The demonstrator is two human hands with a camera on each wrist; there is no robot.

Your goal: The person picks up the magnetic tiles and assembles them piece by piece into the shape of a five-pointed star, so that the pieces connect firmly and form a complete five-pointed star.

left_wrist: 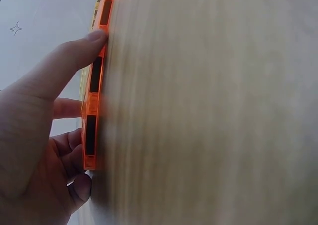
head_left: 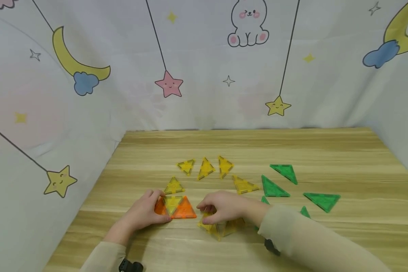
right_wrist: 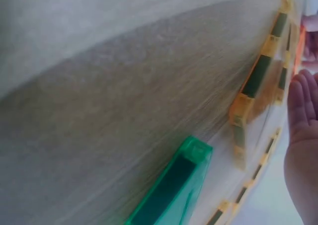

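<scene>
At the near left part of the wooden table lies a flat row of three translucent triangular tiles: left orange tile, inverted yellow tile and right orange tile, set close edge to edge. Material judged to be stiff plastic, light, smooth and apt to slide; unlikely to break under ordinary finger pressure, though the seams would probably part if the row were bent. Dark inserts along the rims are presumably magnets. Recommended hold: by opposite edges, thumb against fingers, kept level.

Left hand: grasping the left orange tile, thumb on the near edge close to the joint between the orange pieces, fingers at the far side, spread about as wide as the tile. Right hand: over the near yellow tiles, just right of the row, fingers bent, thumb apart from index finger. Whether it pinches a tile cannot be told.

Outward: a yellow triangle lies just beyond the row. Further yellow tiles form a loose arc beyond that. Green tiles lie to the right, some partly hidden by the right sleeve.
</scene>
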